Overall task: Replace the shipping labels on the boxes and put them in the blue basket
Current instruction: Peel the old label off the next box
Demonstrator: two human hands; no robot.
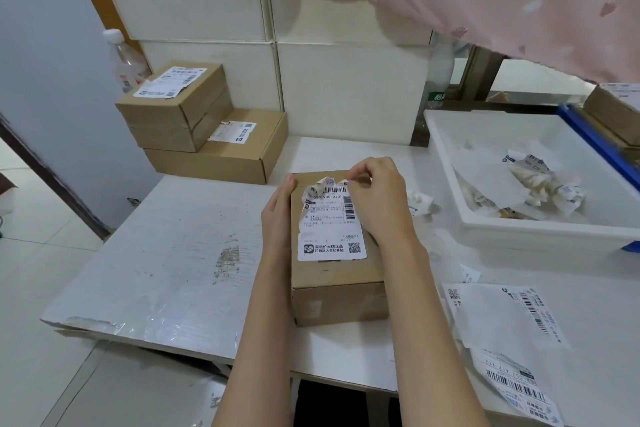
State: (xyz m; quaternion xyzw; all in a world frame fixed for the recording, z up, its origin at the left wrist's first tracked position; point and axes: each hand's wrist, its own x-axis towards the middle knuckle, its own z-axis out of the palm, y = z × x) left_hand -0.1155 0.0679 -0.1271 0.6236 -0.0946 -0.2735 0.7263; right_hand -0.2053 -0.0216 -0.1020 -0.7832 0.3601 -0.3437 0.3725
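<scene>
A brown cardboard box (337,291) stands in the middle of the white table. On its top is a white shipping label (330,230), torn and curled up at its far edge. My right hand (379,199) pinches that lifted far edge of the label. My left hand (278,215) lies flat against the box's left side, fingers straight. The blue basket (599,149) shows only as a blue rim at the right edge, with a cardboard box (614,114) in it.
Two labelled cardboard boxes (180,107) (228,152) are stacked at the back left, a plastic bottle (126,62) behind them. A white tray (530,229) at right holds torn label scraps. Fresh label sheets (509,315) lie at the near right. A pink curtain hangs above.
</scene>
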